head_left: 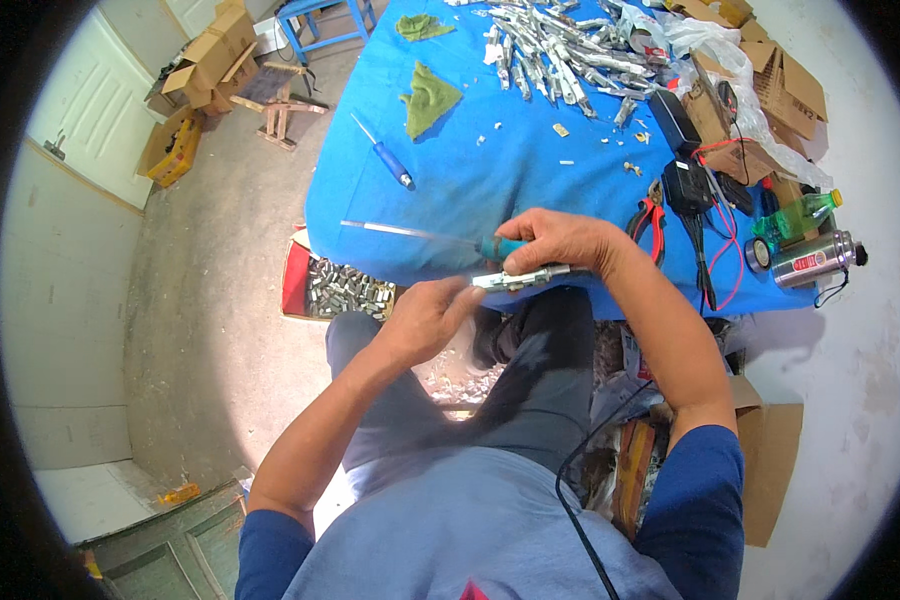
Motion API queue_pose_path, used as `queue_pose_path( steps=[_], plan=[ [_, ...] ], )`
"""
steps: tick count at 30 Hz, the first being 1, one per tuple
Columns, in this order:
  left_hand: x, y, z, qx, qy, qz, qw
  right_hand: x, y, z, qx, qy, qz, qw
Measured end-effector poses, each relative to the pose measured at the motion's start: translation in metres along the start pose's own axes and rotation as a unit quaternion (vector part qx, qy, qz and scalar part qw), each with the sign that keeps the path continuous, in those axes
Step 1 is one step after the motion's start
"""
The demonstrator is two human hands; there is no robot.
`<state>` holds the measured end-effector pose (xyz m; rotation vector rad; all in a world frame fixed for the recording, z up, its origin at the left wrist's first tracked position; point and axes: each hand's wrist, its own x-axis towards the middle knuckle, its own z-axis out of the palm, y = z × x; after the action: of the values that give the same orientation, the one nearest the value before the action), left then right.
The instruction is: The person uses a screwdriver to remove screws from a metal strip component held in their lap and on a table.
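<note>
My right hand [560,242] is closed around the teal handle of a screwdriver [410,232], whose long thin shaft points left over the table edge. Right below that handle lies a narrow silver-white metal part [520,279], with my right thumb close against it. The fingers of my left hand [425,322] pinch the left end of this part, above my lap. Partly hidden by my right hand is the part's far end. Several similar silvery pieces [560,60] are heaped at the back of the blue-covered table [370,240].
A blue-handled screwdriver [392,165] and green cloths [430,100] lie left on the table. At right are red-handled pliers [654,222], black adapters [685,185], a green bottle [800,215] and a steel flask [815,258]. A box of small metal pieces [345,290] stands below the table's left edge.
</note>
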<state>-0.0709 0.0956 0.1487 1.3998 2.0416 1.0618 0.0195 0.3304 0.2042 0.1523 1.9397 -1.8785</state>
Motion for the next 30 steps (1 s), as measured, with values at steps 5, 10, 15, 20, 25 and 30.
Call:
queue_pose_path(
  steps=[5,10,15,20,25,30],
  plan=[
    [0.008,0.014,-0.004,0.063,0.041,-0.024,0.997,-0.013,-0.018,-0.030,-0.064,0.253,-0.024,0.965],
    [0.010,-0.005,0.012,0.072,0.102,-0.062,0.990,-0.083,-0.002,-0.025,-0.062,0.373,-0.030,0.925],
    [0.012,-0.021,0.029,0.077,0.132,-0.059,0.987,-0.149,0.023,0.050,-0.125,0.341,-0.015,0.932],
    [0.021,0.006,0.023,0.016,0.104,-0.135,0.985,-0.175,0.027,0.096,-0.096,0.323,0.036,0.941],
    [0.021,0.001,0.023,0.037,0.111,-0.111,0.987,-0.165,0.027,0.105,-0.147,0.349,0.019,0.925],
    [0.017,0.000,0.020,0.037,0.110,-0.111,0.987,-0.154,0.026,0.103,-0.217,0.351,-0.001,0.911]
  ],
)
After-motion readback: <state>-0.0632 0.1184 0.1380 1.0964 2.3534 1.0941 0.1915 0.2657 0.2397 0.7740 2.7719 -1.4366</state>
